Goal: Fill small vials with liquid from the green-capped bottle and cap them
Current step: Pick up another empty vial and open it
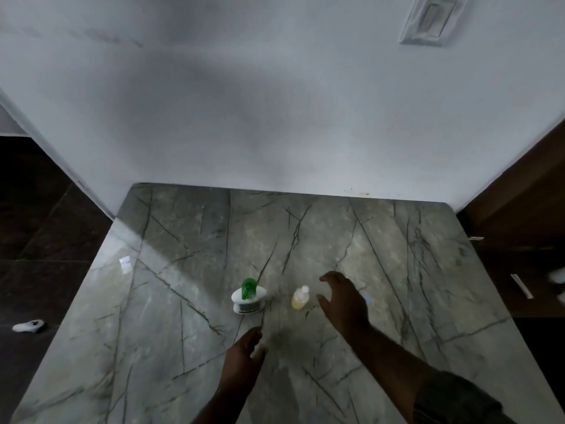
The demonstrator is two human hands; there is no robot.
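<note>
Head view: on a veined grey stone counter (183, 270) set against a pale wall, a person's two bare hands close in on the work. The landmark is the small bottle of yellowish liquid (300, 298), standing upright with a pale top; its cap colour is hard to read here. The right hand (342, 296) hovers just to the right of that bottle, fingers spread and released, grasping nothing. The left hand (244, 347) hangs nearer the person than the bottle and to its left, loosely curled, its grip empty too. To the left of the bottle sits a white round holder (248, 299) with something green (249, 289) standing in it; whether that is a cap or a vial is too blurred to tell.

The risk, judged from here: the open right hand arrives from the side, and a light, narrow bottle on polished stone could be knocked over rather than gripped, spilling the liquid. No vials can be made out clearly.
</note>
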